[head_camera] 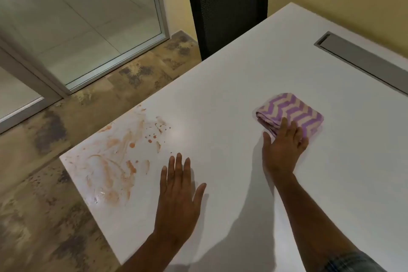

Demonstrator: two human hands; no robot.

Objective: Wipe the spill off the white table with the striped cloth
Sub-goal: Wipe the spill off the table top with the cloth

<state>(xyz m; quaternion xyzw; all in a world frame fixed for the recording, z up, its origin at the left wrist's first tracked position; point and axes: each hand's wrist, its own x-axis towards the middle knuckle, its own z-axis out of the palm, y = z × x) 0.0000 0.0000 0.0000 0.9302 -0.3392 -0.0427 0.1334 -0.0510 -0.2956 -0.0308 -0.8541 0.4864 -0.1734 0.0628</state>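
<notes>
An orange-brown spill (114,161) is smeared over the left corner of the white table (231,86), with small drops toward the middle. A folded cloth with purple and cream zigzag stripes (293,110) lies right of centre. My right hand (283,150) rests flat on the cloth's near edge, fingers spread over it, not closed around it. Flat on the bare tabletop lies my left hand (178,201), palm down and fingers apart, just right of the spill and holding nothing.
A grey cable slot (362,59) is set into the table at the far right. A black mesh chair (227,6) stands behind the table's far edge. Mottled floor tiles (44,216) and a glass door lie to the left.
</notes>
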